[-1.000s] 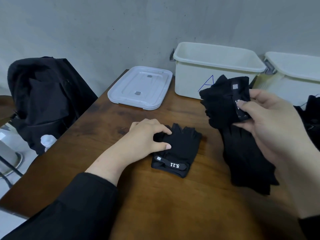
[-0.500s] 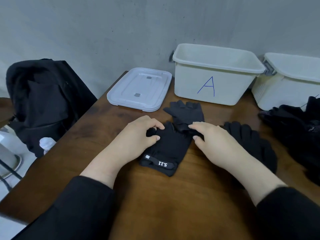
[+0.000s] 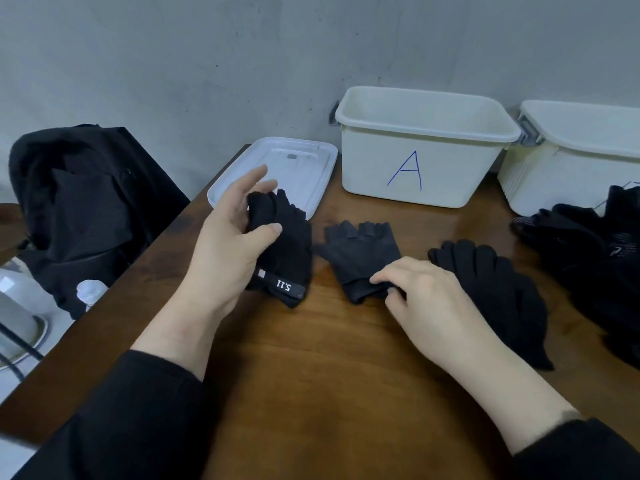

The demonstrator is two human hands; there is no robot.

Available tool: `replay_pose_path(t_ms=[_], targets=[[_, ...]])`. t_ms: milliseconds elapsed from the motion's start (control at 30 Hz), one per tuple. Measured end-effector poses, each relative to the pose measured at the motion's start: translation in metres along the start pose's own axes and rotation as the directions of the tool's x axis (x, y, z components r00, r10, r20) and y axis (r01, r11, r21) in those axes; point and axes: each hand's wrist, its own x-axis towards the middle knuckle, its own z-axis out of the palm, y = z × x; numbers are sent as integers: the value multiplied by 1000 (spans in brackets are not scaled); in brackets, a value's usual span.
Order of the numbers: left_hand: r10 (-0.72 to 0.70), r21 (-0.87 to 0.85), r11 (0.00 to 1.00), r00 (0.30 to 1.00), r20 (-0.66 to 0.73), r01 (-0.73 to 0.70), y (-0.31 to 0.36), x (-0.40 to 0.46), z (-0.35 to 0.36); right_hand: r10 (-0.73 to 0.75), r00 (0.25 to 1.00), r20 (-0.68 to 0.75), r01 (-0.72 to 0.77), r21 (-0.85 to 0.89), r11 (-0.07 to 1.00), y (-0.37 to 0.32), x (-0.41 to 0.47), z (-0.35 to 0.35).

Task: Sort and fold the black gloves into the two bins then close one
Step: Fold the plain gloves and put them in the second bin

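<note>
— So what is each hand doing at the wooden desk [image 3: 311,393]?
— Left hand [image 3: 228,251] grips a fingerless black glove [image 3: 287,251], thumb and fingers curled round it; its wrist strap [image 3: 282,285] reads "5.11", seen upside down. Right hand [image 3: 426,299] pinches the cuff of a second fingerless glove [image 3: 360,254] lying flat on the desk.

— And any other writing?
— White bin [image 3: 422,147] at the wall carries a blue handwritten "A". Another white bin [image 3: 571,161] stands beside it; a loose lid [image 3: 298,168] lies left. Full-fingered gloves [image 3: 495,282] and a glove pile [image 3: 595,258] lie right.
</note>
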Motion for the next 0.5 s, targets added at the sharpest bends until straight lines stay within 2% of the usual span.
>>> replay_pose_path(t_ms=[100, 200, 333, 500], targets=[[-1, -65, 998, 996, 84, 7, 10, -5, 15, -18, 998, 65, 14, 67, 998, -14, -9, -9], [9, -99, 995, 993, 119, 2, 14, -11, 34, -6, 1000, 29, -3, 299, 954, -31, -12, -19], [-25, -341, 937, 987, 160, 80, 19, -19, 58, -33, 997, 64, -1, 467, 884, -48, -18, -13], [-43, -594, 773, 952, 302, 223, 24, -23, 75, 60, 981, -186, 64, 596, 800, -46, -14, -9]])
